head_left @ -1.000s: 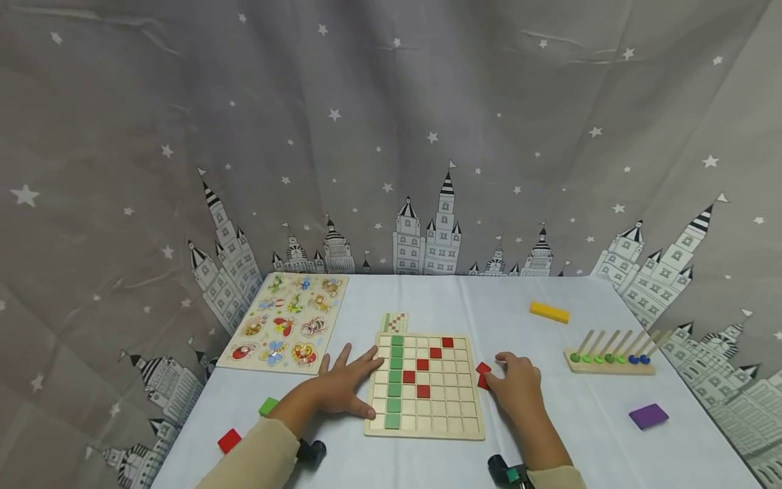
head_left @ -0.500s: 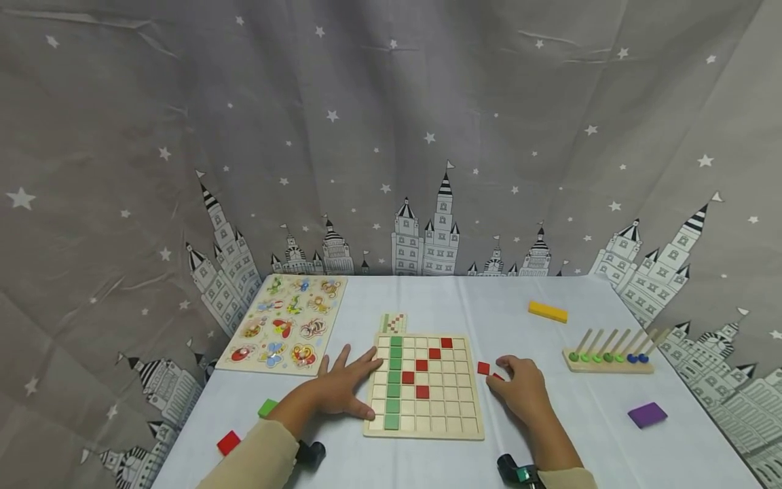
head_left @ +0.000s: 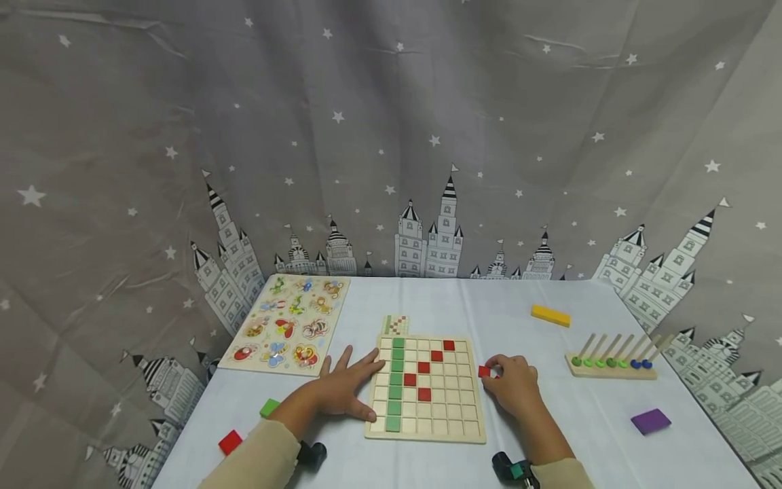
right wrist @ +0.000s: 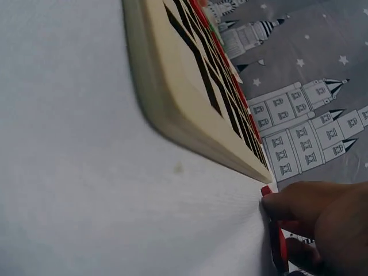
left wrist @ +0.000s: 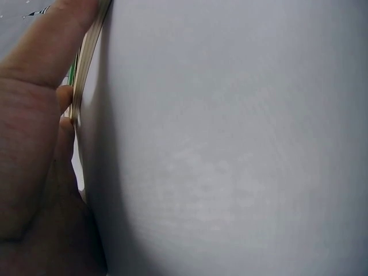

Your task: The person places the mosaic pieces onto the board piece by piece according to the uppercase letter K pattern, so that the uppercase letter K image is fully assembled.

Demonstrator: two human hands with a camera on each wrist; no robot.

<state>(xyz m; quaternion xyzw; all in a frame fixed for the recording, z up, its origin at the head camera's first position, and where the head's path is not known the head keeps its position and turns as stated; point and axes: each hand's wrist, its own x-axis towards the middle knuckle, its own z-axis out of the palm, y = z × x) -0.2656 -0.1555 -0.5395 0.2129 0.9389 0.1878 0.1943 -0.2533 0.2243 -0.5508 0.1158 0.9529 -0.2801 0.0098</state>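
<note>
A wooden grid board (head_left: 446,407) lies in front of me in the head view, with a column of green tiles (head_left: 395,377) and several red tiles (head_left: 424,367) set in its squares. My left hand (head_left: 339,392) rests at its left edge, fingers spread and thumb on the near left corner; the left wrist view shows them against the board's edge (left wrist: 87,63). Just right of the board, my right hand (head_left: 513,384) pinches at a loose red square tile (right wrist: 282,247) between thumb and curled fingers. Another red tile (head_left: 484,371) lies by the fingertips. The hand partly hides the pieces.
A pattern card (head_left: 396,324) sits behind the board. Left stands an insect picture puzzle (head_left: 293,322); a green block (head_left: 269,407) and red block (head_left: 230,442) lie near my left arm. On the right are a yellow block (head_left: 550,315), bead peg stand (head_left: 611,367) and purple block (head_left: 650,422).
My right hand has shifted slightly right and then back left over the loose red tiles, which have separated a little. The left hand stays at the board's left edge.
</note>
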